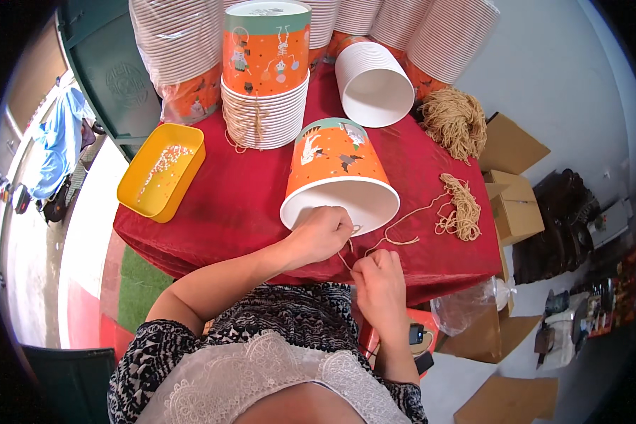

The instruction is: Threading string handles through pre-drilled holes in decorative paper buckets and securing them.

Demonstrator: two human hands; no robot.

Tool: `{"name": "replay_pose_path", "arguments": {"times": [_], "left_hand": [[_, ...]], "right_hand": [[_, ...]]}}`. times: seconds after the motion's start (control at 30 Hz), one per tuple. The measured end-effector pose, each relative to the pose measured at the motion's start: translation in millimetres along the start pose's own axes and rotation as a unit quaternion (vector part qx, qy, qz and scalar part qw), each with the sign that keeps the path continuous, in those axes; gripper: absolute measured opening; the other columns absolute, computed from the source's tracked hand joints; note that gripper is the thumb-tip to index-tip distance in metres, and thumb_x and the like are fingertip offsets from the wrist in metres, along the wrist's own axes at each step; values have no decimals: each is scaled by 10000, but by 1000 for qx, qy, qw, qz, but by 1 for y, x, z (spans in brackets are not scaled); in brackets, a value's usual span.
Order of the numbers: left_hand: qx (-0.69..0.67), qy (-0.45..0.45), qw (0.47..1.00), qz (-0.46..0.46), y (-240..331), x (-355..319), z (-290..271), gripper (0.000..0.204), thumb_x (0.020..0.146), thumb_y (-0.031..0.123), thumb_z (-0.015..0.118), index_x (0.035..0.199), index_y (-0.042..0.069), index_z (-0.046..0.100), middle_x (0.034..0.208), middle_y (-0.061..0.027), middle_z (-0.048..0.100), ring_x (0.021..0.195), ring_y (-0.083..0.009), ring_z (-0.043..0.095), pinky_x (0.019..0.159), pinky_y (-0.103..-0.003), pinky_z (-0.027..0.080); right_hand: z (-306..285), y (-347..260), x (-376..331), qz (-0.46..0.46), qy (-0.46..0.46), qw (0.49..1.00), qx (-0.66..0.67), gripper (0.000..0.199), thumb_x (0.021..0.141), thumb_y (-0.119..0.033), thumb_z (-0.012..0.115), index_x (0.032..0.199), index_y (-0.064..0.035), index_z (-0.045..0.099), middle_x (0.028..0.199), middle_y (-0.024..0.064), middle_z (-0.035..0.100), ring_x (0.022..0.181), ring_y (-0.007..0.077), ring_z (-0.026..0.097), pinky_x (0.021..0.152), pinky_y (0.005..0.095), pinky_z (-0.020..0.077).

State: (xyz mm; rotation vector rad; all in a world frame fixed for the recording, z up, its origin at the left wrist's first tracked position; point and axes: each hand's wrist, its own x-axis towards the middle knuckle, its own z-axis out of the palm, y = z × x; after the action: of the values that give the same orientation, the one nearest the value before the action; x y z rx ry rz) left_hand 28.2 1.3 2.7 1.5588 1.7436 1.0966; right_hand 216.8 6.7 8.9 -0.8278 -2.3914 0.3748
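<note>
An orange paper bucket (338, 161) with a white rim and a green base band lies on its side, its mouth facing me. My left hand (323, 232) is closed at the lower edge of that mouth, pinching a piece of tan twine (345, 260). A small loop of the twine shows beside the fingertips, against the white inside. Just to the right and nearer to me, my right hand (380, 284) is closed on the other stretch of this twine. Its fingertips are partly hidden by the back of the hand.
Loose twine strands (396, 233) lead to a small bundle (461, 210); a bigger twine heap (454, 124) lies behind. A yellow tray (159, 173) holds small pale pieces. A stack of buckets (265, 78) and a tipped white-mouthed bucket (374, 86) stand on the red tablecloth (226, 191).
</note>
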Motion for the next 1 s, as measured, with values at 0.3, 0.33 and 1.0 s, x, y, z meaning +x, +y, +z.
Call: {"name": "replay_pose_path", "arguments": {"times": [0.3, 0.33, 1.0], "left_hand": [[-13, 10, 999, -31, 5, -3, 3, 197, 922, 131, 556, 887, -17, 682, 695, -118, 685, 566, -194, 654, 561, -359, 517], [-13, 12, 999, -32, 5, -3, 3, 197, 922, 131, 556, 887, -17, 682, 695, -118, 685, 566, -194, 654, 561, -359, 517], [12, -3, 999, 39, -2, -7, 2, 89, 854, 65, 627, 900, -5, 658, 812, -161, 689, 761, -297, 684, 674, -387, 528]], "right_hand": [[-22, 49, 17, 169, 236, 936, -201, 230, 804, 23, 648, 1021, 2, 576, 1073, 219, 551, 1017, 392, 532, 882, 482, 436], [-20, 46, 17, 168, 236, 936, -200, 230, 804, 23, 648, 1021, 2, 576, 1073, 219, 551, 1017, 392, 532, 882, 482, 436], [30, -1, 27, 66, 118, 989, 67, 94, 856, 5, 657, 945, 18, 629, 901, 162, 546, 817, 353, 573, 702, 451, 483]]}}
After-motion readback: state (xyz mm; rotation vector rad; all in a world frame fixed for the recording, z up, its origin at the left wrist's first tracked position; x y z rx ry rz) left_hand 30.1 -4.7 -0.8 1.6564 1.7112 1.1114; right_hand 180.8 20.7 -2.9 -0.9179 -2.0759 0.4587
